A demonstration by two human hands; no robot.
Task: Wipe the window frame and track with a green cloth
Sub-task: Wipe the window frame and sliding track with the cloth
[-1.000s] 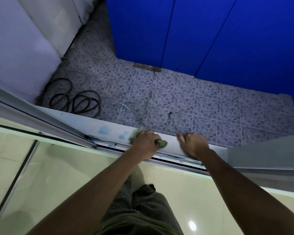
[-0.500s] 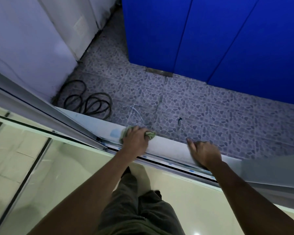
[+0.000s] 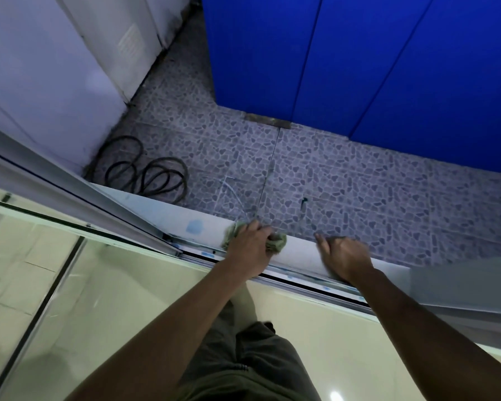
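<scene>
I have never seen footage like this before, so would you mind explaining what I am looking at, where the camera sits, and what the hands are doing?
There is no machine here: a person wears a camera on the head, so the single view looks forward and down past their own arms. They stand indoors on pale glossy floor tiles at an open sliding window. The left hand grips a crumpled green cloth and presses it on the white window sill. The right hand holds nothing and rests on the same sill. Just nearer the person runs the metal window track. Beyond, lower down, lies a pebble-patterned floor with a coiled black hose and a blue panelled wall.
</scene>
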